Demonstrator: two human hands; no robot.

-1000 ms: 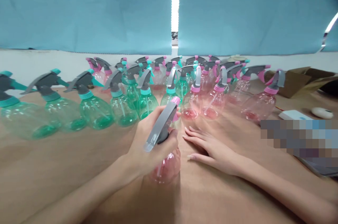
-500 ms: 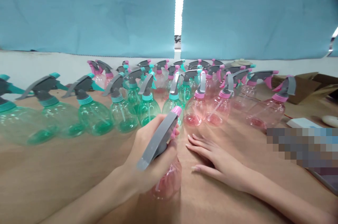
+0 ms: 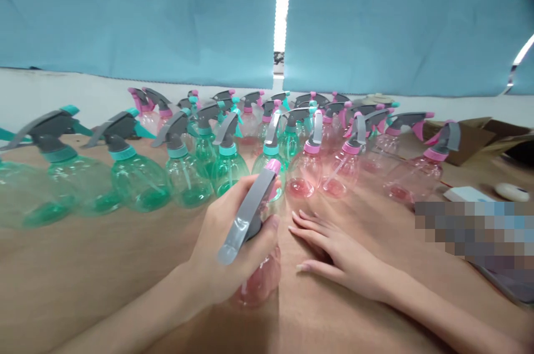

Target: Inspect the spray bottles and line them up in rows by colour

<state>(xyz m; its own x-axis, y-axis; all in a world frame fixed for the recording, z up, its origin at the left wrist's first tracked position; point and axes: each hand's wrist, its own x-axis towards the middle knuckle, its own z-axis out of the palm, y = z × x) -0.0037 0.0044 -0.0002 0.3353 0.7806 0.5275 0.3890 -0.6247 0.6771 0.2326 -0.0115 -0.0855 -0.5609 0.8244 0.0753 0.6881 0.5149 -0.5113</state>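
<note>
My left hand (image 3: 227, 240) is wrapped round the neck of a pink spray bottle (image 3: 261, 282) with a grey head and a pink nozzle that points away from me. Its clear pink body shows below my fingers; the collar is hidden by them. To the right, my right hand (image 3: 334, 245) lies on the wooden table (image 3: 158, 282), fingers stretched out and holding nothing. Just beyond my hands stands a row of similar bottles, among them a green spray bottle (image 3: 231, 168) with a turquoise collar and a pink spray bottle (image 3: 304, 170).
More pink and green spray bottles stand behind, up to the white wall (image 3: 62, 84). At the right are an open cardboard box (image 3: 467, 140), a white box (image 3: 467, 194), a white rounded object (image 3: 512, 192) and a blurred-out patch. A blue sheet (image 3: 167, 20) covers the wall above.
The whole view has shifted slightly, so the bottles at the left and right appear a little further left. My left hand keeps its grip on the bottle, and my right hand stays flat.
</note>
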